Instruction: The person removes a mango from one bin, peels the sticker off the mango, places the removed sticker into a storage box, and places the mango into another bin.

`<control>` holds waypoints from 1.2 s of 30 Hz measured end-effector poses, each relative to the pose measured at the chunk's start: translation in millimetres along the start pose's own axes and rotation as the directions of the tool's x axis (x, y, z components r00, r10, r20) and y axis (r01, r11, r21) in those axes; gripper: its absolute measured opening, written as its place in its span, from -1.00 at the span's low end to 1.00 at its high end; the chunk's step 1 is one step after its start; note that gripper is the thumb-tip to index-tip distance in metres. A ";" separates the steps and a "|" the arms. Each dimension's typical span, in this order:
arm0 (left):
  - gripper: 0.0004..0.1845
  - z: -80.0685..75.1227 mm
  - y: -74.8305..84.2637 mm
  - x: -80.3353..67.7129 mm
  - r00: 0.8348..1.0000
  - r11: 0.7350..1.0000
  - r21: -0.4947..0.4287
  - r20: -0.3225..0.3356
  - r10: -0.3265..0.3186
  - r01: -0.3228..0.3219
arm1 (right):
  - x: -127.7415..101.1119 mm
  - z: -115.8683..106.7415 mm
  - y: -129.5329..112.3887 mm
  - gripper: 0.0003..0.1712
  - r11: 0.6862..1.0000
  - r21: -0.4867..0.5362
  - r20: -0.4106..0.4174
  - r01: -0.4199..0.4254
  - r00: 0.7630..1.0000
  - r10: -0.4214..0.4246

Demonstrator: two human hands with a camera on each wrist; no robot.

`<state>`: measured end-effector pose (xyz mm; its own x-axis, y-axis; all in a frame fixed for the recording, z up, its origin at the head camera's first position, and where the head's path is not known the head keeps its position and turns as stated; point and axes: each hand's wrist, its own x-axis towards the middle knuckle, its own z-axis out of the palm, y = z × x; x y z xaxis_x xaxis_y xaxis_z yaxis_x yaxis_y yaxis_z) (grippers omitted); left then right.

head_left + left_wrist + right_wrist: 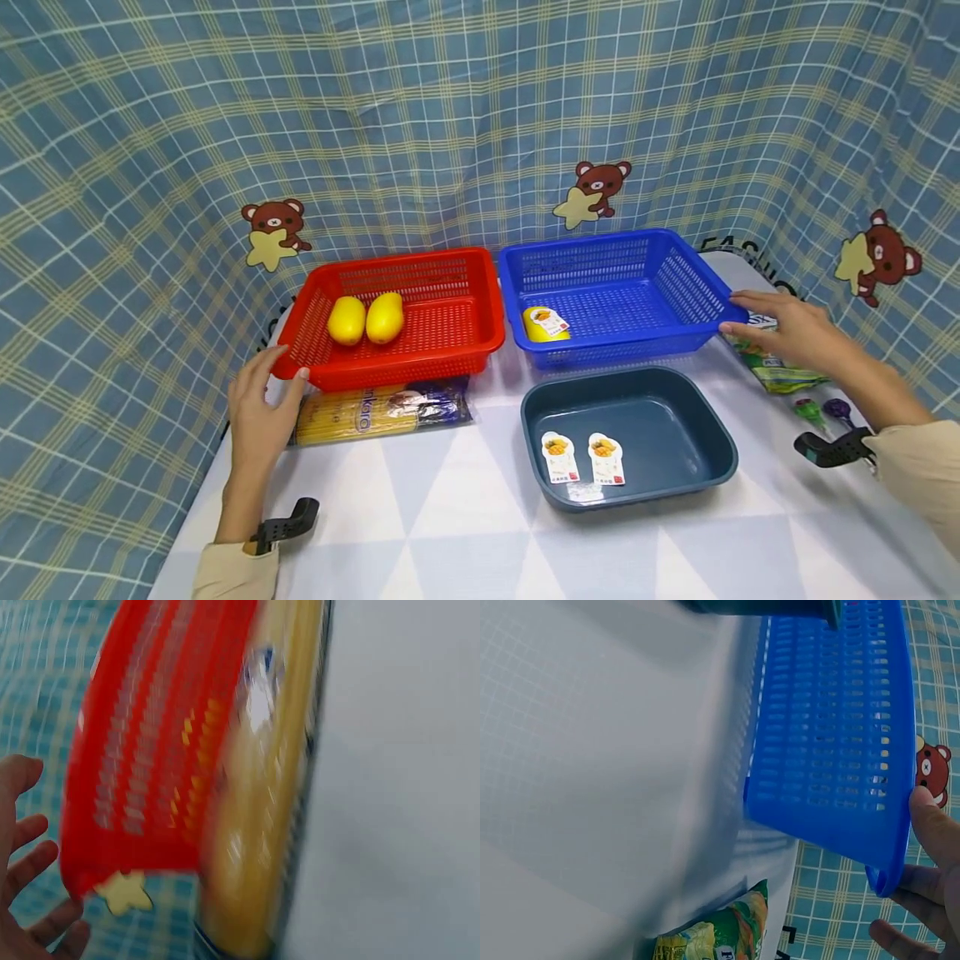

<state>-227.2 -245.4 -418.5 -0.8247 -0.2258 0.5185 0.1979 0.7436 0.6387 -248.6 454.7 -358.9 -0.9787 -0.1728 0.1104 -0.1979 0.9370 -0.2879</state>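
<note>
My left hand [258,408], its fingers spread and loosely bent, is at the front left corner of the red basket [483,350]. In the left wrist view its thumb stands apart from the rim. Two yellow mangoes [347,321] lie in this basket. With thumb and fingers, my right hand [798,329] holds the right corner of the blue basket [630,337]; in the right wrist view the thumb touches the rim, with fingers partly hidden behind it. A yellow mango [536,329] with a paper label [549,320] sits in the blue basket's front left corner.
In front of the blue basket stands a dark teal tray [660,433] with two paper labels [606,458]. A spaghetti pack [382,412] lies before the red basket. At right are a green snack bag [783,375] and two lollipops [836,408]. A plaid curtain [435,125] hangs behind.
</note>
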 end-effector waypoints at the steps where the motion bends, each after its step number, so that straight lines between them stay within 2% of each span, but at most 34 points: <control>1: -0.46 1.0 6.3 1.1 1.000 1.000 0.001 -0.004 0.027 -0.027 | 0.1 -0.3 -0.3 -0.15 1.000 0.004 0.001 -0.005 1.000 0.005; 6: -0.47 10.7 46.8 9.2 0.983 0.982 -0.027 -0.007 0.184 -0.185 | 0.1 -2.5 -1.8 -0.13 1.000 0.005 0.011 -0.018 1.000 0.018; 10: -0.46 25.8 84.8 15.9 0.962 0.960 -0.100 0.050 0.268 -0.262 | -0.5 -3.0 -1.9 -0.11 1.000 0.005 0.020 -0.025 0.999 0.025; 16: -0.41 55.4 133.6 24.7 0.927 0.942 -0.174 0.198 0.317 -0.285 | 0.5 -4.7 -0.1 -0.12 1.000 -0.020 0.013 -0.019 1.000 0.019; 19: -0.39 69.2 151.3 29.8 0.906 0.937 -0.197 0.262 0.334 -0.288 | 2.5 -4.4 0.2 -0.12 0.999 -0.029 0.015 -0.018 1.000 0.019; 24: -0.33 93.6 174.1 40.7 0.870 0.941 -0.167 0.360 0.337 -0.296 | 5.0 -4.0 -0.7 -0.11 0.999 -0.038 0.019 -0.020 1.000 0.021; 30: -0.24 126.9 203.3 57.7 0.804 0.937 -0.080 0.492 0.334 -0.340 | 5.1 -6.4 -1.7 -0.11 0.999 -0.034 0.034 -0.028 0.999 0.029; 36: -0.17 158.1 235.7 69.0 0.712 0.919 -0.029 0.622 0.325 -0.393 | 1.9 -4.8 -3.9 -0.13 0.999 -0.028 0.031 -0.021 0.999 0.022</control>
<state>-321.3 13.7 -322.0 -0.8529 0.4721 0.2229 0.5217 0.7538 0.3995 -249.5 452.2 -353.0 -0.9841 -0.1614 0.0748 -0.1756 0.9484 -0.2639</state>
